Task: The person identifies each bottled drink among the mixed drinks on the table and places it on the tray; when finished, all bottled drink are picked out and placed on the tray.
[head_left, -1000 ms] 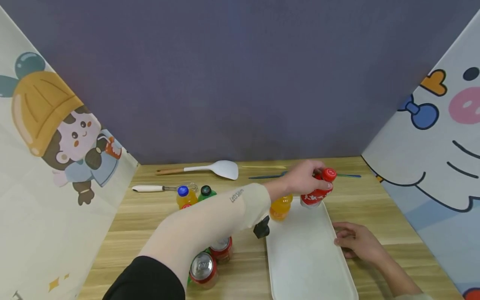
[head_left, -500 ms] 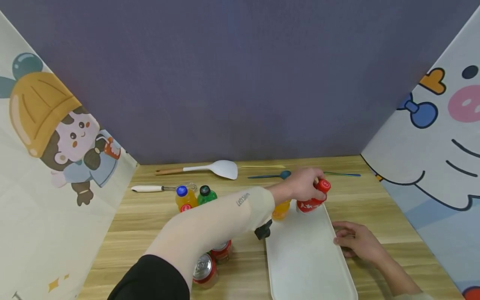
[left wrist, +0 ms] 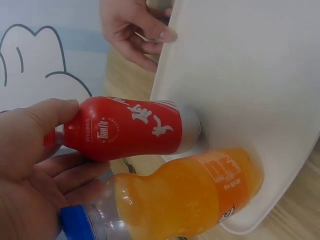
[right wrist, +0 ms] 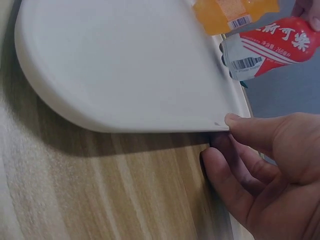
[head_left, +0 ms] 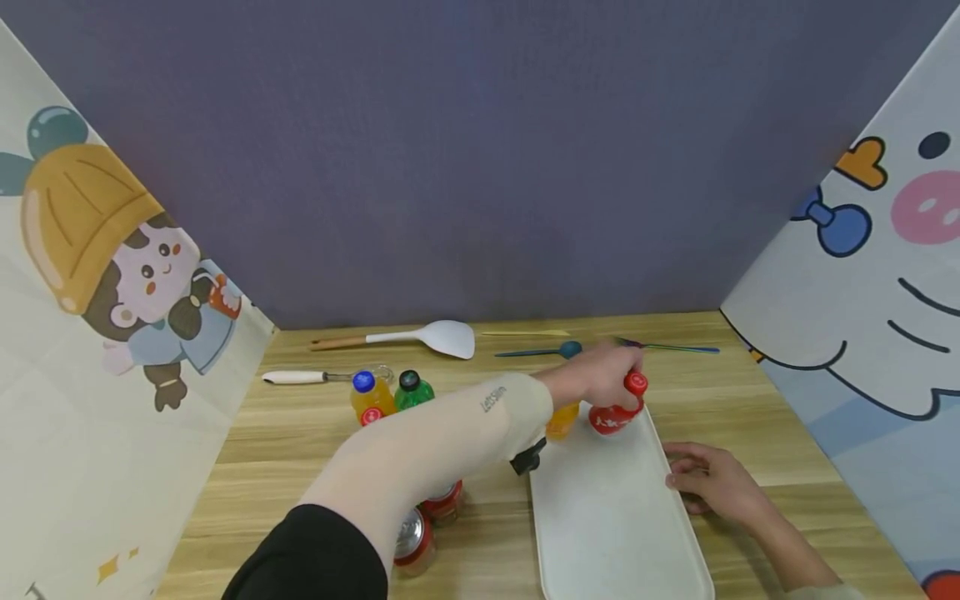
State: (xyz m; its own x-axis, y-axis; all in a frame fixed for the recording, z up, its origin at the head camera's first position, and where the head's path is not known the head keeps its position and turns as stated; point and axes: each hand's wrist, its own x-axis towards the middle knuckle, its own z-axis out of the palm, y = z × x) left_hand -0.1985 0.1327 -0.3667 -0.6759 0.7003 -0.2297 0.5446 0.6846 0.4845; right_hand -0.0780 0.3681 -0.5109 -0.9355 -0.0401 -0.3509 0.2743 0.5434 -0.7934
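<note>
My left hand (head_left: 609, 375) grips a small red cola bottle (head_left: 611, 418) by its neck, thumb on one side, over the far end of a white tray (head_left: 615, 517). In the left wrist view the cola bottle's silver base (left wrist: 190, 130) is right at the tray surface. Close beside it on the tray stands an orange juice bottle (left wrist: 180, 192) with a blue cap, partly hidden by my left arm in the head view. My right hand (head_left: 716, 483) pinches the tray's right rim; the right wrist view shows the thumb (right wrist: 245, 129) on top and fingers below.
Left of the tray, partly behind my left arm, are another orange bottle (head_left: 367, 396), a green bottle (head_left: 412, 392) and red cans (head_left: 415, 542). Along the back lie a white spatula (head_left: 446, 337), a whisk (head_left: 300, 377), a blue spoon (head_left: 525, 353) and a thin multicoloured utensil (head_left: 678, 348).
My left hand has brought the cola bottle left and down, closer to the orange juice bottle on the tray. The right hand has stayed at the tray's rim.
</note>
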